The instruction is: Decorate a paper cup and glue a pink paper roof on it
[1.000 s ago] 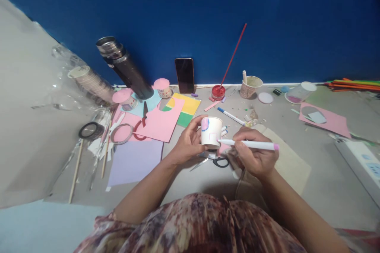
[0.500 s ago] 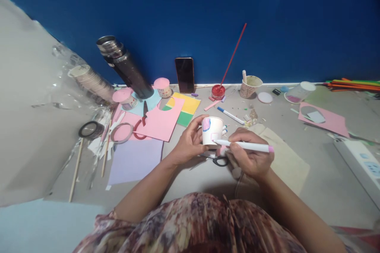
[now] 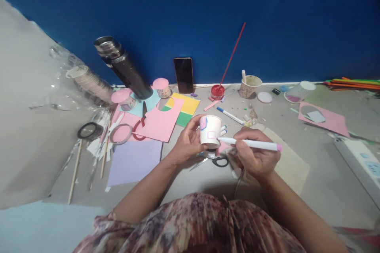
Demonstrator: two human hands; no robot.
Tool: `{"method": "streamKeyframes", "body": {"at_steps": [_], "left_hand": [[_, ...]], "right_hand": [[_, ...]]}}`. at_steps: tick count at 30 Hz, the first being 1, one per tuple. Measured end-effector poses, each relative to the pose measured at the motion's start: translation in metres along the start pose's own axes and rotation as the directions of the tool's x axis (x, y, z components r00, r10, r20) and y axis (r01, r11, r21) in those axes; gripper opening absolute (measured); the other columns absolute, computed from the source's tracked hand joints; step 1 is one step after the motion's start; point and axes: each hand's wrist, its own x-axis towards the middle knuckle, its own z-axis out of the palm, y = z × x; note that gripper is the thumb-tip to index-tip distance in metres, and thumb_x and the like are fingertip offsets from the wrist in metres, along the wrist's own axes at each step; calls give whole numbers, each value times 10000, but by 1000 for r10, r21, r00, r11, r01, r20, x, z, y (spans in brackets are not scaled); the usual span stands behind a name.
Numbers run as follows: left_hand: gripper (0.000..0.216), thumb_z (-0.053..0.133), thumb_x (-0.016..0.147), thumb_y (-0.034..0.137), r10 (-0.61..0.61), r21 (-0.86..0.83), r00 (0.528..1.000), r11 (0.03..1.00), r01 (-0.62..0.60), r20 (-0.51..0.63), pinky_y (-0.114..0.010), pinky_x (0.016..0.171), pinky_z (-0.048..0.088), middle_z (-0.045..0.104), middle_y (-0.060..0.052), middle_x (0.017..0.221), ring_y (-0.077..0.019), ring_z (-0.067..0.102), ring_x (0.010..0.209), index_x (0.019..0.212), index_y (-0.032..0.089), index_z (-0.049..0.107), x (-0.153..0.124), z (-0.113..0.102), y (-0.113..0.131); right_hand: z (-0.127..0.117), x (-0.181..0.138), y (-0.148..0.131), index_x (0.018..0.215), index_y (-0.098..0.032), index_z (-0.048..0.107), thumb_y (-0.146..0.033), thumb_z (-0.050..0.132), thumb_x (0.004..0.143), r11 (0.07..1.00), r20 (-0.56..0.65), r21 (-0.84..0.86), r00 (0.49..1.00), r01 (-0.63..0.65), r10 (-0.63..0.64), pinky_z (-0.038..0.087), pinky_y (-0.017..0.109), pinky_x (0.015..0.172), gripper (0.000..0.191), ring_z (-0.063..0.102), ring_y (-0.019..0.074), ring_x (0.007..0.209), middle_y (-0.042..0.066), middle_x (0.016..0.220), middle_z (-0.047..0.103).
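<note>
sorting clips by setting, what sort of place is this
Likely a craft table by a blue wall, going by the cut pink paper, the black-handled scissors and the marker in the right hand.

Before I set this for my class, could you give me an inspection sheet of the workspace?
Surface: grey tabletop, scraps scattered on it.
Job's things: white cup, marked with a pink square outline; pen, tip at the cup.
Clutter: pink paper, purple paper, black tape, black-handled scissors.
Grips: left grip holds the cup; right grip holds the pen.
Cables: nothing seen for certain; socket strip at right.
Surroundings: blue wall behind; phone stands before it.
</note>
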Motion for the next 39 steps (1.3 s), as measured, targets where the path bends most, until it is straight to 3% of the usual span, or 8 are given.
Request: {"method": "streamKeyframes", "body": {"at_steps": [4, 8, 12, 16, 21, 29, 39], "left_hand": [[891, 932, 684, 316, 31, 278, 999, 960, -20, -37, -450, 1131, 489, 515, -123, 1525, -340, 536, 1402, 1463, 287, 502, -2, 3, 4], [969, 898, 717, 324, 146, 640, 987, 765, -66, -73, -458, 1106, 515, 452, -158, 1607, -349, 523, 1419, 1556, 266, 418, -4, 5, 5], [1015, 886, 738, 362, 209, 788, 977, 608, -96, -43, -489, 1089, 522, 499, -183, 1590, -368, 543, 1408, 1599, 238, 362, -5, 0, 1], [921, 887, 761, 390, 251, 836, 968, 530, -141, 4, -518, 1167, 462, 542, -158, 1571, -359, 548, 1416, 1553, 252, 437, -5, -5, -1], [901, 888, 751, 338, 208, 772, 977, 627, -105, -36, -522, 1193, 447, 525, -162, 1581, -359, 528, 1441, 1537, 239, 458, -4, -3, 2], [836, 903, 717, 303, 161, 613, 986, 784, -96, -51, -497, 1187, 474, 538, -142, 1523, -340, 540, 1423, 1451, 245, 507, -3, 3, 7], [703, 870, 733, 180, 76, 320, 996, 946, -58, -42, -443, 1148, 496, 600, -104, 1387, -286, 614, 1340, 1325, 245, 497, -3, 6, 5]], "right_hand": [[-2, -2, 6, 895, -218, 740, -197, 691, 924, 997, -109, -41, 993, -58, 54, 541, 287, 551, 61, 683, 166, 584, 13, 721, 733], [-3, -2, 15, 875, -209, 748, -272, 720, 924, 980, -196, -56, 965, -190, 176, 560, 287, 550, 84, 711, 177, 574, 16, 701, 742], [-3, -1, 23, 893, -201, 742, -271, 736, 913, 960, -235, 21, 932, -280, 277, 532, 263, 519, 73, 706, 174, 550, 7, 650, 733], [-1, -1, 27, 880, -193, 744, -251, 732, 902, 949, -239, 34, 920, -313, 312, 521, 248, 523, 63, 704, 165, 554, 10, 648, 736], [-1, -1, 26, 859, -202, 737, -225, 704, 912, 962, -208, 3, 941, -273, 268, 519, 240, 524, 67, 699, 157, 554, -7, 641, 725], [0, -2, 19, 857, -228, 716, -190, 675, 907, 989, -61, -57, 989, -139, 136, 525, 260, 548, 74, 686, 156, 567, -24, 679, 725], [0, -2, 17, 880, -233, 709, -189, 672, 914, 992, -56, -41, 991, -123, 121, 529, 265, 567, 67, 687, 156, 582, -21, 701, 727]]}}
